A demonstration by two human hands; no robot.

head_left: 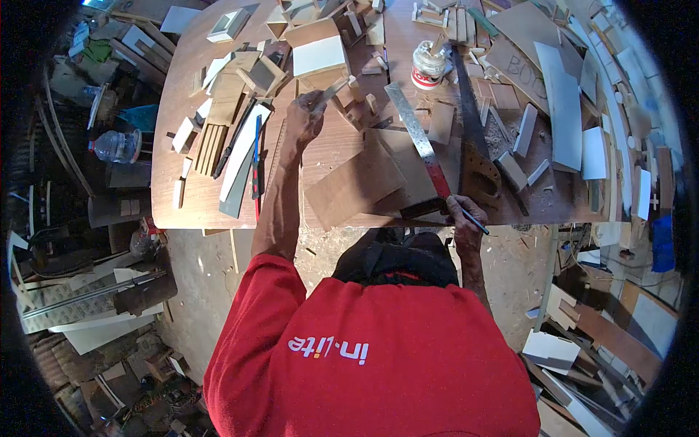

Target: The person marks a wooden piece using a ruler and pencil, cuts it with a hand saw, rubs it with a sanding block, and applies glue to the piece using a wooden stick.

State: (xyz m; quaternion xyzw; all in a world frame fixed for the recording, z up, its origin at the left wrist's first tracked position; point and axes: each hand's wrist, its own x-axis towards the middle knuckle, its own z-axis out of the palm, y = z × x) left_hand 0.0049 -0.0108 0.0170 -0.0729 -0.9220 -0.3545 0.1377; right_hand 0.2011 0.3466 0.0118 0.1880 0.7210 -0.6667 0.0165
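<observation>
My left hand [304,116] is closed on a small pale flat strip [334,90], beside a small wooden assembly [320,74] with a white panel [319,56] on top. At the table's front edge, my right hand [466,216] is closed around a thin dark pencil-like stick [477,221]. A long metal blade with a red end [437,177] slants across the table, its red end reaching the right fingertips; whether they grip it I cannot tell. Left of it lies a flat brown board [354,183], overlapping another board.
A white jar with a red label [428,71] stands at the back, sticks in its mouth. A handsaw with a wooden handle [480,177] lies on the right. Wood offcuts [526,131] crowd the right side. A blue-and-red tool [256,164] lies beside a long white strip [244,156].
</observation>
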